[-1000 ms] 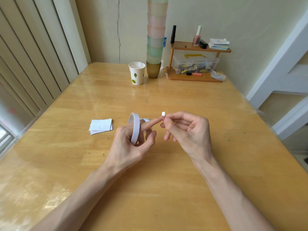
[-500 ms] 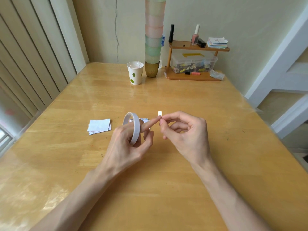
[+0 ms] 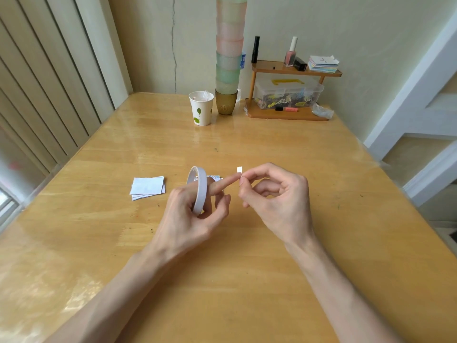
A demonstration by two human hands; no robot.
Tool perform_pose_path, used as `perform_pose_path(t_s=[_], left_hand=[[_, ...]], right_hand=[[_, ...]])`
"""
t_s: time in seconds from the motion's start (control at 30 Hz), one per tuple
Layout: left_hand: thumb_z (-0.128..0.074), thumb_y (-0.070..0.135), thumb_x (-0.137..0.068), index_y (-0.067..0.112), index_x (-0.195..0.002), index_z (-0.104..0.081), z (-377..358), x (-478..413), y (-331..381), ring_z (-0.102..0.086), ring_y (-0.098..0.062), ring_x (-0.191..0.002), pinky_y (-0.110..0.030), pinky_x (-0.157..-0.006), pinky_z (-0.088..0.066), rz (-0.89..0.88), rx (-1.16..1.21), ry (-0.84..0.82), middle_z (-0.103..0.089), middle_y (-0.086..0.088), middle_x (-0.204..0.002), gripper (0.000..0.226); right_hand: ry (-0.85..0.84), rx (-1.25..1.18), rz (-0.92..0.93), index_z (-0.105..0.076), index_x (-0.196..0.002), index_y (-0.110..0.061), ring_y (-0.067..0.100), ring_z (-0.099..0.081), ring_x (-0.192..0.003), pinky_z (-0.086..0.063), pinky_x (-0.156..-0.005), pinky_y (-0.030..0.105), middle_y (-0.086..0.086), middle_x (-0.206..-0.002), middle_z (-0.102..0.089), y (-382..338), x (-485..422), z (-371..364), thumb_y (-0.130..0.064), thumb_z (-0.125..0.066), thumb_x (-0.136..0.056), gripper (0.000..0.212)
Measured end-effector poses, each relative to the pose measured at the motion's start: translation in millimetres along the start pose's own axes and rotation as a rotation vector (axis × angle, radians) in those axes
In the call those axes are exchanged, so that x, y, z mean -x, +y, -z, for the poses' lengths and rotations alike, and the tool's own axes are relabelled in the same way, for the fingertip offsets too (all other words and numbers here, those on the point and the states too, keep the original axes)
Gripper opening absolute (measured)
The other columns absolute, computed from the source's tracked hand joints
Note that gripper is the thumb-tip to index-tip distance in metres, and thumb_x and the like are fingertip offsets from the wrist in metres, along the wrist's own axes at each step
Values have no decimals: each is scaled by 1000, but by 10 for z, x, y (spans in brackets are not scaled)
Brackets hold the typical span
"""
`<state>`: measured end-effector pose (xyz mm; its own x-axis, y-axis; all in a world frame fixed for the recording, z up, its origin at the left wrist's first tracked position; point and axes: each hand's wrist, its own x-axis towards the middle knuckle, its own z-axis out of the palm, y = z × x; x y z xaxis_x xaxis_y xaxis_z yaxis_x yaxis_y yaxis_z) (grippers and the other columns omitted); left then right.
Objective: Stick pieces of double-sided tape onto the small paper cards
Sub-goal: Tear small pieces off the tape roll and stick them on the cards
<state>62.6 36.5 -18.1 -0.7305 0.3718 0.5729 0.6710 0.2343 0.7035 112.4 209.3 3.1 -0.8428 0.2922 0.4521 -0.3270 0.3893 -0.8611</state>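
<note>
Left hand (image 3: 188, 219) grips double-sided tape roll (image 3: 199, 191) upright above the table (image 3: 247, 280), index finger stuck out straight. Right hand (image 3: 277, 201), just right of the roll, pinches a small white tape piece (image 3: 239, 169) at that fingertip, other fingers loosely curled. Paper card stack (image 3: 148, 188) lies flat left of the roll.

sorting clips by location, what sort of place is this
Probably a room at home: a wooden table against the wall, a small shelf rack with nail polish and a clear storage box, a tall stack of plastic cups.
</note>
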Motion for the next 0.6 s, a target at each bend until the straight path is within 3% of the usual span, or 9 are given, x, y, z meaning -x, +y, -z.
perform_pose_path(t_s=[0.2, 0.27, 0.33, 0.5, 0.6], left_hand=[[-70, 3, -96, 26, -124, -74, 20, 0, 46, -33, -4, -45, -8, -55, -31, 80, 158, -43, -43, 17, -52, 36], [-70, 9, -97, 32, -123, -74, 39, -1, 73, -28, -6, -46, -11, -51, -27, 109, 242, -60, -45, 10, -59, 35], [-69, 17, -96, 36, -121, -76, 47, -7, 88, -26, -7, -47, -15, -49, -25, 140, 314, -64, -47, -6, -67, 32], [-72, 34, -91, 41, -115, -78, 40, -19, 82, -28, -24, -56, -33, -52, -25, 220, 478, -63, -45, -6, -69, 26], [-71, 29, -90, 40, -111, -80, 39, -28, 87, -31, -18, -54, -24, -51, -30, 256, 526, -40, -47, 3, -67, 25]], right_hand=[[-40, -206, -89, -72, -82, -5, 22, -68, -51, -47, -58, 19, 4, -75, -74, -14, -30, -3, 1, -78, -88, 11], [-47, -244, -107, -72, -83, -2, 22, -68, -51, -47, -57, 18, 6, -76, -74, -13, -35, -2, 3, -77, -88, 9], [-57, -277, -123, -72, -84, -1, 23, -67, -52, -47, -58, 18, 8, -77, -74, -19, -37, 1, 3, -76, -89, 8], [-97, -337, -174, -74, -84, -6, 23, -66, -55, -46, -54, 27, 8, -77, -74, -47, -27, 13, -6, -77, -89, 5], [-119, -375, -197, -75, -86, -6, 24, -65, -56, -46, -55, 28, 10, -79, -74, -70, -24, 15, -11, -75, -89, 5]])
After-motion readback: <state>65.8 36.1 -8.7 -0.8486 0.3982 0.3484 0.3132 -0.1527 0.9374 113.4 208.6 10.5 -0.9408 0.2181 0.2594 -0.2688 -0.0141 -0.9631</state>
